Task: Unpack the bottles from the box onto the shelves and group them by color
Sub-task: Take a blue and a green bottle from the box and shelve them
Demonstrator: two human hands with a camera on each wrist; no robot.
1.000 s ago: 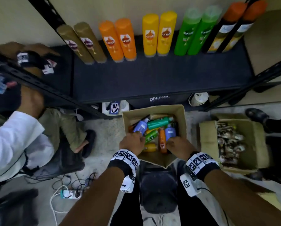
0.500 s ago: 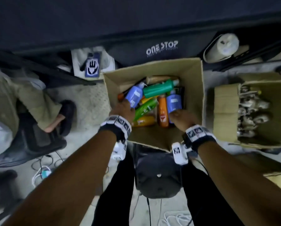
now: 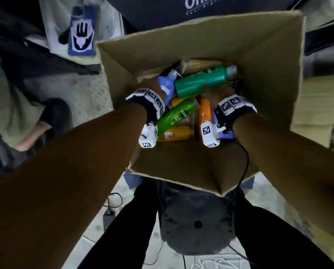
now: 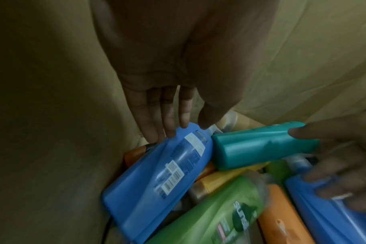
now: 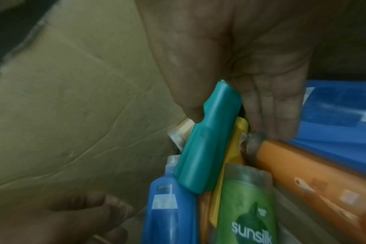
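- Left hand (image 4: 167,74): reached down, fingers (image 4: 150,115) straight and together, thumb set apart.
- Right hand (image 5: 251,66): reached down, fingers straight, thumb opposed in a pinch.
- Both wrists: banded.

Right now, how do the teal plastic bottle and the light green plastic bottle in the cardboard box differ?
The teal plastic bottle lies on top of the pile, pinched by the right hand; the light green plastic bottle lies lower, untouched. The teal one's visible side is plain; the green one reads "sunsilk". Both lie on their sides in the cardboard box.
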